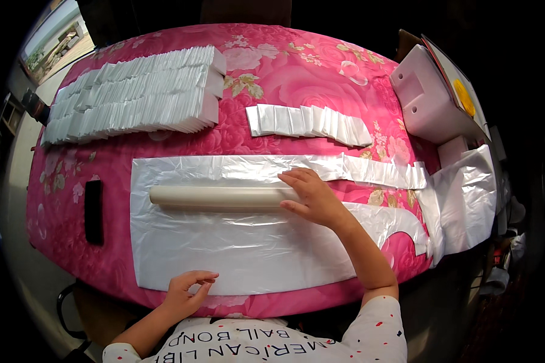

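A thin white plastic bag point(242, 248) with handle strips at its right end lies flat on the table. Across it rests a long cream-coloured tube point(224, 196). My right hand point(312, 196) is at the tube's right end, fingers spread on the far side and thumb on the near side; whether it touches the tube is hard to tell. Over the bag's near edge, my left hand point(188, 291) holds nothing, its fingers loosely bent and the thumb apart.
Stacks of folded white bags point(133, 94) fill the far left; a short overlapping row point(309, 123) lies beyond the tube. A black oblong object point(93, 212) sits at left. On the right stand a white foam box point(424, 91) and crumpled white plastic point(466, 199) over the edge of the pink floral tablecloth point(321, 78).
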`<action>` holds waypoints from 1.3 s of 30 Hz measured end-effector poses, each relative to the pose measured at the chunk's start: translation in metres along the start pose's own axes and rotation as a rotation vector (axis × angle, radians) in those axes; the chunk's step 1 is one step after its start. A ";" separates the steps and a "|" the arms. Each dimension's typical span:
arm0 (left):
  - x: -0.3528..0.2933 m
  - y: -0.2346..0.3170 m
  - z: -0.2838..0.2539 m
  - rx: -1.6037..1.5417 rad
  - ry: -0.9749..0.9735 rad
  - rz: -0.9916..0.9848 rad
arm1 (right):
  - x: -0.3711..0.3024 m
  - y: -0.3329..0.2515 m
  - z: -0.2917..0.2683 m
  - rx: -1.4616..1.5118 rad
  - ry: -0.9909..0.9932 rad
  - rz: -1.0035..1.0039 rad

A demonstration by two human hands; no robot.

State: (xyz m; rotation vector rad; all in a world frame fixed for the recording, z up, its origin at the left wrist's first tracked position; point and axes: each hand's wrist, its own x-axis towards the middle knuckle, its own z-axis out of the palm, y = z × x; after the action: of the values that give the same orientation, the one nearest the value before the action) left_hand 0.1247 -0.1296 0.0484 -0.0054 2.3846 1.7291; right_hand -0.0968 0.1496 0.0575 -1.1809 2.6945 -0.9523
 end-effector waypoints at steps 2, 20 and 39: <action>0.017 0.004 0.007 0.138 -0.029 0.151 | -0.027 -0.025 0.020 -0.140 -0.037 0.047; 0.078 0.033 0.140 0.662 -0.221 0.576 | -0.243 0.085 -0.039 -0.471 0.332 0.669; 0.070 0.057 0.152 0.014 -0.312 0.499 | -0.185 -0.060 -0.019 0.139 0.615 0.573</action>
State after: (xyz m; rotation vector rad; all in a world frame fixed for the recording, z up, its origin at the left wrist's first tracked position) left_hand 0.0727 0.0390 0.0456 0.8617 2.2825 1.7352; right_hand 0.0679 0.2544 0.0705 -0.0415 3.0314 -1.5273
